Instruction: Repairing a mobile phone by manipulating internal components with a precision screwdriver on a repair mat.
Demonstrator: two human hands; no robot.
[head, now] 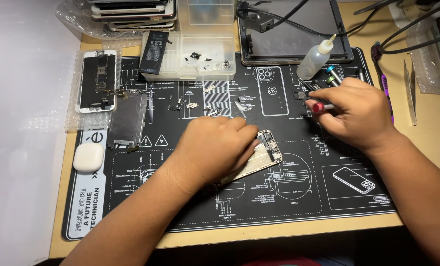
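Your left hand (215,145) is clamped down over the opened phone body (259,157), fingers curled on its upper left half. The phone lies tilted on the black work mat (279,197), near the mat's middle; only its lower right end with the exposed insides shows past your knuckles. A pair of tweezers (239,108) sticks up just above your left fingers; can't tell if they're gripped or just lying there.

Your right hand (358,116) is closed around a red-tipped screwdriver (321,107), tip pointing left. It sits at the mat's upper right, well apart from the phone. Just above it: a small squeeze bottle (314,60) with a thin nozzle, and a couple of metal-capped tool handles (334,75).

Rest of the desk (427,148):
- Small loose metal parts and brackets (207,101) scattered on the mat above your left hand.
- Clear parts tray (195,56) at top centre, a black battery (154,46) leaning on its left edge.
- Metal shield plate (127,120) at mat's left, beside a stripped phone (98,81) lying on bubble wrap.
- White earbud case (89,156) at the mat's left edge.
- Stack of phones (131,12) top left, a dark tablet-like frame (294,32) top centre-right with cables across it.
- Second tweezers (410,91) on bare desk at far right.
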